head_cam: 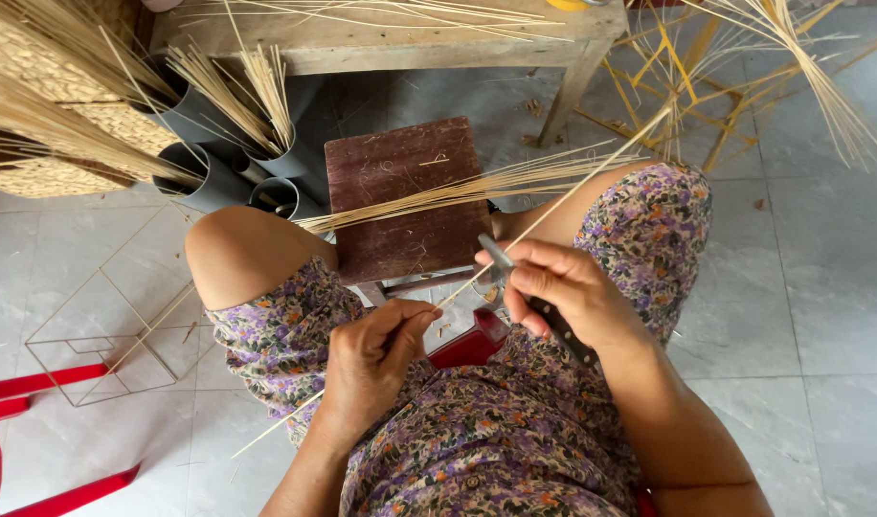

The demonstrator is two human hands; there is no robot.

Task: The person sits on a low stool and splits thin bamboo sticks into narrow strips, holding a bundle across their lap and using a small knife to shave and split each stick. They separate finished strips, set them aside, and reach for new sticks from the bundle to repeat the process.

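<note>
My left hand (pixel 373 359) pinches a long thin bamboo strip (pixel 553 203) that runs from near my left thigh up to the right past my right knee. My right hand (pixel 563 292) grips a knife (pixel 501 258) with a dark handle, its blade pressed against the strip just above my thumb. Both hands hover over my lap, which is covered by a purple flowered dress (pixel 477 431). A bundle of pale bamboo strips (pixel 477 187) lies across a small dark brown wooden stool (pixel 400 196) in front of my knees.
Grey pipes (pixel 218 144) hold more strips at the left, beside woven baskets (pixel 65 115). A wire frame (pixel 113 325) lies on the tiled floor at the left, near a red plastic piece (pixel 36 402). A wooden table (pixel 381 38) stands behind; yellow frames (pixel 687 86) at upper right.
</note>
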